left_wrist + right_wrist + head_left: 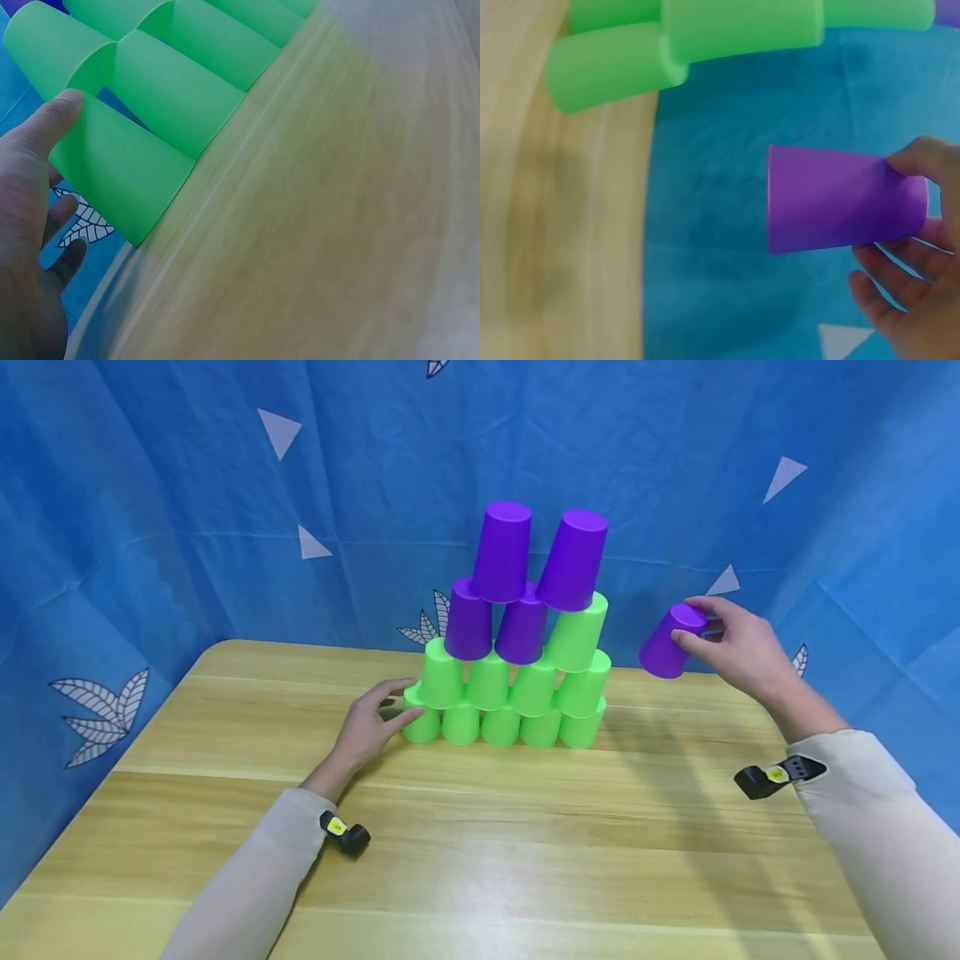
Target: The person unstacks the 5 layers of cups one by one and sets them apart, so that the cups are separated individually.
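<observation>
Green and purple plastic cups stand upside down in a stepped stack. My left hand (365,724) is at the leftmost bottom green cup (124,169), thumb on its front near the top and fingers reaching round its far side. Off the stack's right side, my right hand (742,645) holds a purple cup (840,201) in the air, slightly tilted, mouth downward. Its thumb and fingers pinch the cup near its closed end. Two purple cups, a left one (503,552) and a right one (573,560), form the top row, with a gap between them.
The stack stands on a wooden table (465,843), towards its far edge. Behind hangs a blue curtain (187,460) with white triangles and leaf prints. Below the top row, two purple cups and one green cup (578,633) rest on rows of green cups.
</observation>
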{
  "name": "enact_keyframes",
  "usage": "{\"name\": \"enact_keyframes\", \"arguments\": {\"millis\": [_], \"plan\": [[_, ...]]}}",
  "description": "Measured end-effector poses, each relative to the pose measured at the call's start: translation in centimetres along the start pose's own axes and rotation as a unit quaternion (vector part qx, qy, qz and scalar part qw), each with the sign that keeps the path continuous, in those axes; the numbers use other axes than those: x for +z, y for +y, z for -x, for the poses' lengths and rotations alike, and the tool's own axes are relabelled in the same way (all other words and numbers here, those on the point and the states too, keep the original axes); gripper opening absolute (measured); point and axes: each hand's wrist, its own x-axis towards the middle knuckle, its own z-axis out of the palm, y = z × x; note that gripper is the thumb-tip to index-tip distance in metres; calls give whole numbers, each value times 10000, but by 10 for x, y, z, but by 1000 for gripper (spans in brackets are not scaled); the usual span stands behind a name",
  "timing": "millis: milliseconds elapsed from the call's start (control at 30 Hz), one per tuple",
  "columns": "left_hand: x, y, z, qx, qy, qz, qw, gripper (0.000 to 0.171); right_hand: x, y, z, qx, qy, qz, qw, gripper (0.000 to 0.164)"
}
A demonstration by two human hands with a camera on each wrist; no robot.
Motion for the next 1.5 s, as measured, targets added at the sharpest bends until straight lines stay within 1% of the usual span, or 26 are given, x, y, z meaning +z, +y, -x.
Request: {"name": "enact_keyframes", "arguments": {"millis": [200, 467, 667, 833, 1033, 1200, 1300, 1400, 1500], "plan": [[-1, 2, -1, -29, 11, 10, 10000, 55, 17, 20, -3, 236, -361, 41, 9991, 70], [0, 3, -2, -27, 26, -12, 10000, 56, 41, 40, -4, 337, -523, 150, 9979, 68], [-1, 4, -2, -37, 52, -15, 10000, 54, 61, 48, -8, 418, -673, 106, 9968, 68], [-1, 6, -2, -50, 53, -10, 10000, 52, 72, 51, -12, 436, -808, 145, 9957, 68], [-1, 7, -3, -66, 47, 28, 10000, 52, 80, 55, -15, 325, -878, 314, 9951, 67], [-2, 7, -2, -61, 58, -2, 10000, 52, 85, 52, -15, 303, -955, 236, 9947, 67], [-2, 5, -1, -74, 88, -30, 9999, 52, 86, 50, -15, 289, -1032, 223, 9940, 69], [-1, 4, 0, -122, 64, -19, 9999, 53, 84, 48, -15, 243, -1096, 314, 9932, 75], [0, 2, 1, -201, 9, 26, 9998, 56, 77, 40, -15, 165, -936, 389, 9947, 81]]}}
